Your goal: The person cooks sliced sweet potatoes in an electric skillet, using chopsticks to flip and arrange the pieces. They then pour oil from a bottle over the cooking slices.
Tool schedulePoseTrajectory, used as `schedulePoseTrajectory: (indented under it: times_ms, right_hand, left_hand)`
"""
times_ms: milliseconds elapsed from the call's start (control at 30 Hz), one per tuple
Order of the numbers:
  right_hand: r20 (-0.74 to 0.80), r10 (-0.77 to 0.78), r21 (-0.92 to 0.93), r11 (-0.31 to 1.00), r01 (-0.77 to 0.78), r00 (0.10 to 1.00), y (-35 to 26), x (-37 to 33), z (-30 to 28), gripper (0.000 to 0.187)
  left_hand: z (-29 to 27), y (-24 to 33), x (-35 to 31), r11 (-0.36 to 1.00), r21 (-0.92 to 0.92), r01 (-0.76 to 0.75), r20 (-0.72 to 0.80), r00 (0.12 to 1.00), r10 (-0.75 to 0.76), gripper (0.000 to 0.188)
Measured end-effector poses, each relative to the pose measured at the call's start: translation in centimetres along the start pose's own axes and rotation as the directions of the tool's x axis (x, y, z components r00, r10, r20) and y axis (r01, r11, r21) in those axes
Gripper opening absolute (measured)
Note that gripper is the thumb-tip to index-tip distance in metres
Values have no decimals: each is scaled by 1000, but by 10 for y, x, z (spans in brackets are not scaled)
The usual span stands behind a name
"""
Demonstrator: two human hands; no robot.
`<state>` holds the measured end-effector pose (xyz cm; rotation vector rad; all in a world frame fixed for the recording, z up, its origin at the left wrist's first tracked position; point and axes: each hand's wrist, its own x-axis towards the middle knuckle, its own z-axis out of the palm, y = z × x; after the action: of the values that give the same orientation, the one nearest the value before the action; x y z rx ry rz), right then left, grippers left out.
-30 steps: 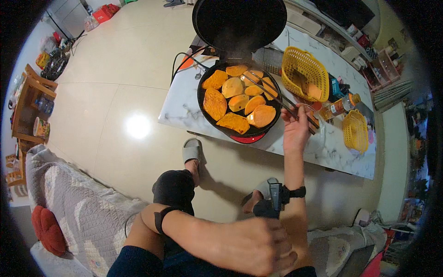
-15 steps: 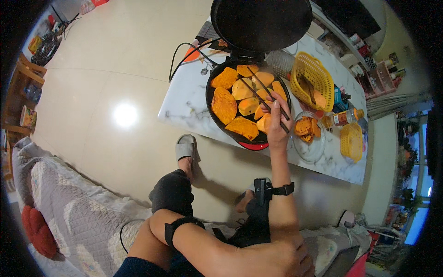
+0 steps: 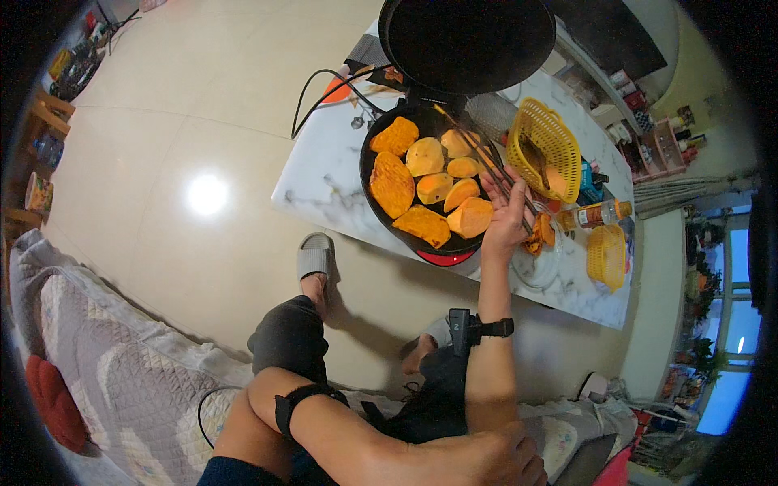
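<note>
Holding two dark chopsticks (image 3: 496,166) in the right hand (image 3: 509,212), with fingers closed around the upper part, and reaching over the right side of a round black electric griddle (image 3: 428,125). Pointing the tips at the griddle's far rim, next to a narrow orange slice (image 3: 441,110) showing edge-on; leaving it impossible to tell, at this size, between a pinch and a mere touch.

Laying the left hand (image 3: 486,458) across the right forearm (image 3: 490,389), with fingers partly hidden, so not revealing whether clasping or just resting.

Working at a marble-patterned table (image 3: 308,174), with the griddle at the front edge, toward the left corner, and its black lid (image 3: 470,49) standing open on the far side. Heating sweet potato slices (image 3: 392,185) across the griddle floor, some browned, others paler.

Having a clear plate (image 3: 539,277) of orange pieces (image 3: 541,236) just right of the griddle, near the front edge, partly behind the right hand. Seeing a large yellow basket (image 3: 570,146) farther back, a bottle (image 3: 600,215) in front of it, and a small yellow basket (image 3: 606,257) beside the table's right edge.
</note>
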<state>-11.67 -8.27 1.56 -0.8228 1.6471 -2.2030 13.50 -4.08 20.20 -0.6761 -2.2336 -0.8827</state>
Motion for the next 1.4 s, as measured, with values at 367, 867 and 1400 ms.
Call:
schedulePoseTrajectory:
  times_ms: [367,867,1400]
  right_hand:
    - [-69,158,257,957,-136,985,-5,12,-18,41]
    - [48,232,204,950,-237,971,2,8,-18,32]
    - [-56,137,95,987,-131,989,9,-5,3,38]
  left_hand:
    - [4,-4,1,999,41,22,6,1000,-22,19]
    - [8,-5,2,999,4,42,-10,999,-42,19]
    - [6,-4,1,998,7,57,9,998,-57,20]
